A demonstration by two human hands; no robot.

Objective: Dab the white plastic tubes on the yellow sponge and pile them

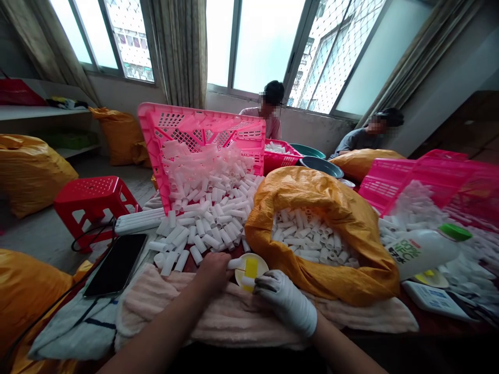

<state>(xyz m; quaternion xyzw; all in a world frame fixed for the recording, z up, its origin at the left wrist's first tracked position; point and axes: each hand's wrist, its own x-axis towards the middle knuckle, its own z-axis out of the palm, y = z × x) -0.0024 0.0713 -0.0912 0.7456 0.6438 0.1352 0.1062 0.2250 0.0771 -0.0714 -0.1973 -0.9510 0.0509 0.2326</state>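
Note:
My bare left hand is closed around a short white plastic tube, whose end points right. My right hand, in a white glove with darkened fingertips, pinches another white tube. Both tubes are over a small round cream dish with a yellow patch in it. Behind my hands spreads a heap of loose white tubes. It spills from a tipped pink crate. An orange woven sack gapes toward me, with many more white tubes inside.
A pinkish towel covers the near table edge. A black phone lies left. At right are a bottle with a green cap, a white device and pink baskets. Two people sit beyond. A red stool stands left.

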